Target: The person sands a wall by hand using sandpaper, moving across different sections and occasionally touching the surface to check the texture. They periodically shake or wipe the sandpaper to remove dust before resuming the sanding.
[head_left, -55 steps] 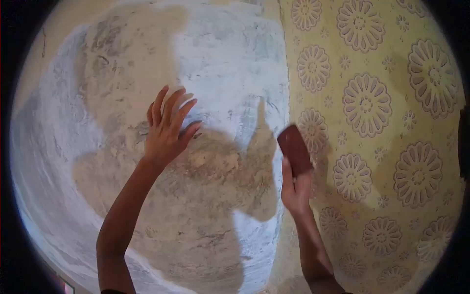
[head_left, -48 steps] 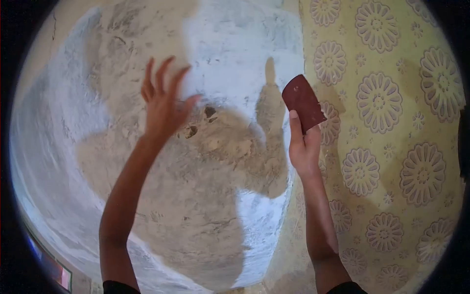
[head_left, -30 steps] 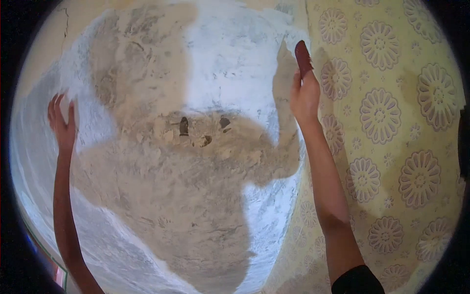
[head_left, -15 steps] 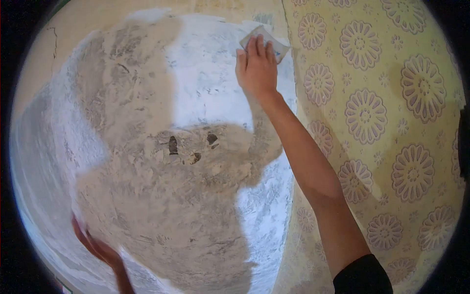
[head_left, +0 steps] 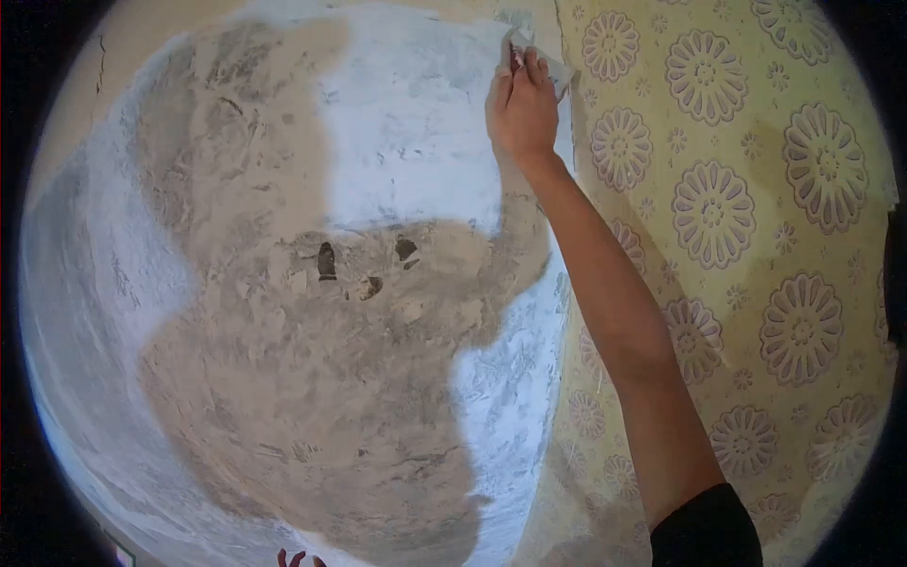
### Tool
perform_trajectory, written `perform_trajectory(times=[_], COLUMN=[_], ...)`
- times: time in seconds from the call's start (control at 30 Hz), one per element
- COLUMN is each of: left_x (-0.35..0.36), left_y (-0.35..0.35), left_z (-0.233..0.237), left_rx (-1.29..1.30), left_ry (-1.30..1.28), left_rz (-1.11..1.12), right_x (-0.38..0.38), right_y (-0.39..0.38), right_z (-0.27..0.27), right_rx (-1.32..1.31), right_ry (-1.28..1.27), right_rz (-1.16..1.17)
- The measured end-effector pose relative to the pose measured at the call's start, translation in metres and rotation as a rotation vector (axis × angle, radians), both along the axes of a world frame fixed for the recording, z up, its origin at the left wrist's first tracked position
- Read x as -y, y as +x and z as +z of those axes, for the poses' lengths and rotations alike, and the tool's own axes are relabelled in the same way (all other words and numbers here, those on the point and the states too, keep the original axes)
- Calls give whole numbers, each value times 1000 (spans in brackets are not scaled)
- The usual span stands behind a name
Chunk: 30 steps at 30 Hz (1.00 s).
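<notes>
My right hand (head_left: 527, 109) is up near the top of the patched wall section, its fingers bent around a grey sheet of sandpaper (head_left: 557, 74). The sheet is folded and creased between thumb and fingers, with one corner sticking out to the right. Under it lies the white-and-grey plastered wall (head_left: 411, 123), rough and streaked. Of my left hand (head_left: 300, 559) only a few fingertips show at the bottom edge; they are slightly curled and apart, with nothing visible in them. The rest of that hand is out of view.
Yellow wallpaper with flower rosettes (head_left: 713, 213) covers the wall to the right, meeting the plaster at a vertical edge. Several dark holes (head_left: 326, 260) pit the plaster mid-wall. A thin crack (head_left: 100, 64) runs down at upper left. My shadow falls across the plaster.
My right hand has shifted up and right, and the sheet, flat under the fingers before, is now bunched. My left hand has come away from the left wall area and dropped to the bottom edge.
</notes>
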State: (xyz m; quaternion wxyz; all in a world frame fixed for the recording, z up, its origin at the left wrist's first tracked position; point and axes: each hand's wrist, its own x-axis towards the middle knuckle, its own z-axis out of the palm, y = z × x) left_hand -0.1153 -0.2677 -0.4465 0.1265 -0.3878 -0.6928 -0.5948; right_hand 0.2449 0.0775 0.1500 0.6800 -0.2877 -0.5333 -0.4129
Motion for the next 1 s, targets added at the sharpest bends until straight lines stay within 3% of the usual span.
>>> perform_trajectory(times=[0.07, 0.17, 0.37, 0.5, 0.57, 0.67, 0.73, 0.8, 0.9, 1.0], left_x=[0, -2, -4, -7, -10, -23, -34, -28, -15, -14], left_y=[9, 18, 20, 30, 23, 6, 7, 16, 12, -2], left_z=[13, 14, 14, 20, 3, -46, -61, -81, -111, -128], left_rx=[28, 16, -29, -2, -23, -93, -30, 50, 25, -19], left_ry=[22, 11, 37, 35, 55, 116, 123, 112, 38, 0], left_rz=[-59, -67, -66, -101, -129, -167, -242, -319, -331, -320], right_x=[6, 6, 2, 16, 10, 5, 6, 11, 17, 11], right_y=[-6, 6, 5, -13, 9, 20, 5, -11, -10, 14], right_z=[-26, -56, -7, -55, -62, -21, 0, -17, -69, -44], right_rx=[56, 126, 19, 245, 219, 74, 1, 81, 307, 151], right_ry=[11, 4, 54, 43, 21, 42, -2, -12, 1, -46], right_rz=[-101, -69, -30, -67, -75, -65, 60, 88, -80, -50])
